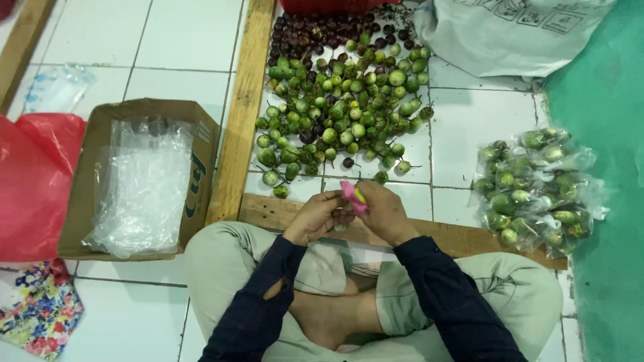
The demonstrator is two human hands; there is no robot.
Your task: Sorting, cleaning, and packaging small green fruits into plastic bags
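I am looking down over crossed legs in pale trousers, with dark blue sleeves reaching forward from both sides. My left hand [315,216] is curling inward, fingers bent and pinching at something small that I cannot make out. My right hand [386,211] is closing around a small pink and yellow tool [353,195], a smooth plastic-looking piece sticking up between the two hands, just above the thumbs. Both wrists are meeting over a flat wooden plank [469,238] lying across the white tiled floor [476,121].

To the left of my knee, a brown cardboard box [84,194] is lying open, stuffed with crinkled clear plastic bags [141,181], and a glossy red plastic bag [33,181] is slumping beside it. To the right, a heap of packed clear bags [533,191] holding round green fruit is sitting near a green mat [604,201].

Beyond the hands, a pile of small round green eggplants [342,114] with thin stems is spreading across the tiles, well apart from the tool, with dark purple ones [322,33] further back. A long wooden board [243,114] is bordering the pile on the left, and a white sack [503,33] is resting at the far right.
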